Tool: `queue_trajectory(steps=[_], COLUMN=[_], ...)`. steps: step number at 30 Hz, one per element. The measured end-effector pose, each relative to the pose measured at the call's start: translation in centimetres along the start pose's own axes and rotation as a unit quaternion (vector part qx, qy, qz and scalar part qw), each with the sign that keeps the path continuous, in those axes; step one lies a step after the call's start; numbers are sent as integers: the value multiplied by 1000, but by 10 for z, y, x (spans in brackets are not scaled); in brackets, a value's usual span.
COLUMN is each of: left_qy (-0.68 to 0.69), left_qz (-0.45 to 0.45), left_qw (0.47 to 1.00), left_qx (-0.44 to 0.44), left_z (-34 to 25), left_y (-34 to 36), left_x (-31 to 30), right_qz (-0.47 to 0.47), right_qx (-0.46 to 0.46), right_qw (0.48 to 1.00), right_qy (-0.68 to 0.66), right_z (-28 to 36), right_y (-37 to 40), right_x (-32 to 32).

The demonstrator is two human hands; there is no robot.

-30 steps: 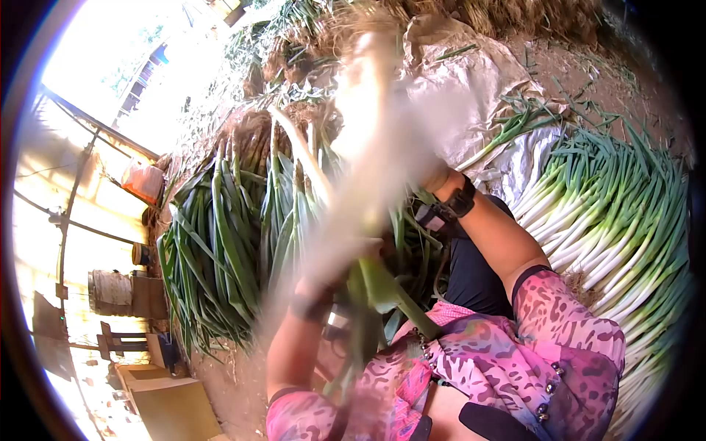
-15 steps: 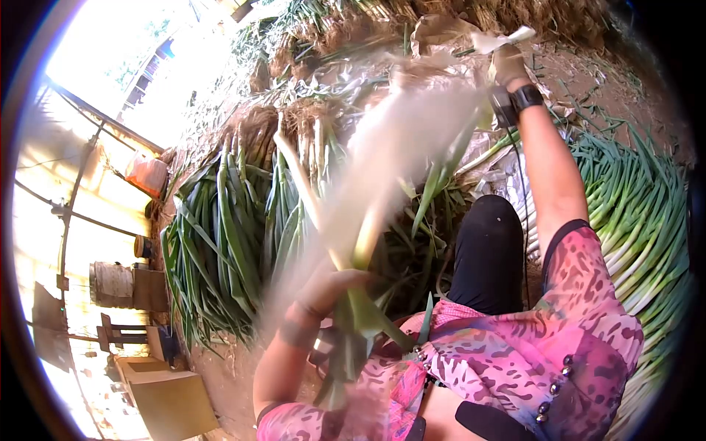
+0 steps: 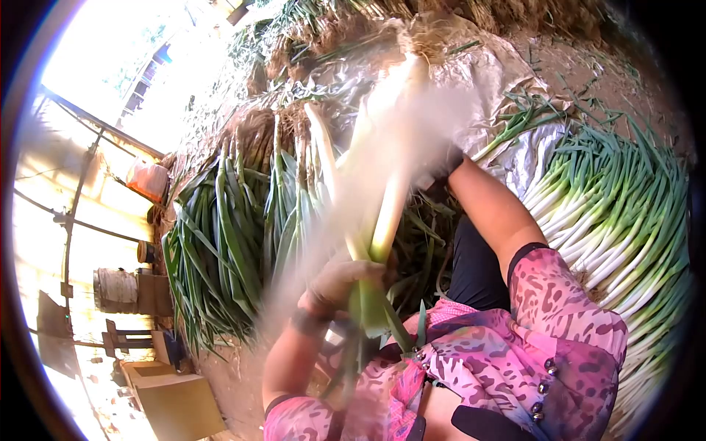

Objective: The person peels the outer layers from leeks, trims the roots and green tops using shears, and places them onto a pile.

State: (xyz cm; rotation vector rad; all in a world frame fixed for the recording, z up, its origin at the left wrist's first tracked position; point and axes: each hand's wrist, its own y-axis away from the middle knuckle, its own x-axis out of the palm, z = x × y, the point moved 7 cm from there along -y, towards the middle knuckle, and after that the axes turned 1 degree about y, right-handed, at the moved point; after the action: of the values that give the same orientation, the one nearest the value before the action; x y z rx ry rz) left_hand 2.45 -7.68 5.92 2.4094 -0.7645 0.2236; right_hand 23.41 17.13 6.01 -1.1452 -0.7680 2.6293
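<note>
My left hand (image 3: 346,283) is wrapped round the lower, green part of a few thick green onions (image 3: 390,213). Their pale stalks fan upward, one ending in a shaggy root tuft (image 3: 423,44), and the leaves hang below the fist toward my lap. My right hand (image 3: 435,160) is close beside the upper stalks, behind a whitish blur, so its fingers do not show clearly. Left of the held stalks, untrimmed green onions (image 3: 220,235) lie in a heap, roots up and leaves down.
Clean white-stemmed green onions (image 3: 610,220) lie in a long row on the right. More rooted bundles (image 3: 346,22) are piled at the back. Plastic sheeting (image 3: 493,73) covers part of the soil. A cardboard box (image 3: 173,404) and a bucket (image 3: 116,290) stand at the left.
My right hand has come from the far upper right, where it held a pale strip, back to the held stalks. My left hand keeps its hold and has shifted slightly right.
</note>
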Motion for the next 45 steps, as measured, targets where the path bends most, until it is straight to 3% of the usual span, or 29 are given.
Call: queue_trajectory(steps=[3,5,7,8,10,12,15,17,19,20,21,23,25,26,28,30,31,33,34,35,38,40,41,44,45], left_qy=[-74,-121,-130,-111,-206,-235,-316,-366,-406,-393,-379,-279,-251,-235,-262,-260,-326,-452,-417,-522,-501,-541,-556,-576,-540], left_qz=[-49,-109,-135,-148,-226,-260,-259,-266,-282,-292,-303,-322,-334,-339,-350,-359,-346,-317,-333,-317,-372,-372,-371,-373,-410], left_qw=[996,986,981,982,950,934,906,890,869,871,873,903,908,910,898,896,878,826,845,782,777,744,731,715,733], left_qx=[19,45,41,46,56,60,110,58,30,41,51,50,40,35,39,40,65,115,38,126,84,128,137,131,52], left_z=[-3,1,6,3,-6,-9,-12,-18,-25,-23,-18,-28,-24,-19,-14,-13,-9,-12,-9,-14,-15,-18,-17,-16,-20], left_y=[13,28,40,44,43,37,24,19,23,27,31,47,54,58,58,55,48,32,36,34,36,36,36,31,24], left_x=[-15,-33,-52,-59,-72,-79,-79,-68,-61,-66,-75,-58,-63,-69,-76,-75,-80,-78,-67,-57,-40,-38,-40,-43,-50], right_qz=[-76,-120,-121,-85,26,121,234,260,277,223,186,64,-44,-30,47,74,92,158,182,209,228,258,259,146,95], right_qx=[195,298,335,316,136,-81,-345,-387,-213,-238,-198,-10,163,252,248,174,146,133,123,126,16,-21,-17,95,116], right_qw=[977,932,886,892,950,971,909,882,933,939,956,993,985,962,948,963,968,971,973,968,971,965,966,982,987], right_qy=[-49,-168,-296,-313,-280,-190,-7,73,88,109,114,94,31,-104,-193,-190,-182,-116,-78,-52,65,53,16,73,55], right_z=[-94,-143,-162,-154,-102,-32,63,74,41,42,29,-23,-77,-97,-96,-59,-37,9,23,30,26,27,26,-23,-25], right_y=[-22,-27,-27,-26,-33,-30,7,27,17,12,3,-15,-20,-13,-5,4,7,18,24,25,22,30,37,11,3], right_x=[-41,-79,-113,-128,-123,-112,-39,4,24,16,8,-38,-83,-95,-95,-79,-68,-43,-31,-22,2,5,0,27,15])
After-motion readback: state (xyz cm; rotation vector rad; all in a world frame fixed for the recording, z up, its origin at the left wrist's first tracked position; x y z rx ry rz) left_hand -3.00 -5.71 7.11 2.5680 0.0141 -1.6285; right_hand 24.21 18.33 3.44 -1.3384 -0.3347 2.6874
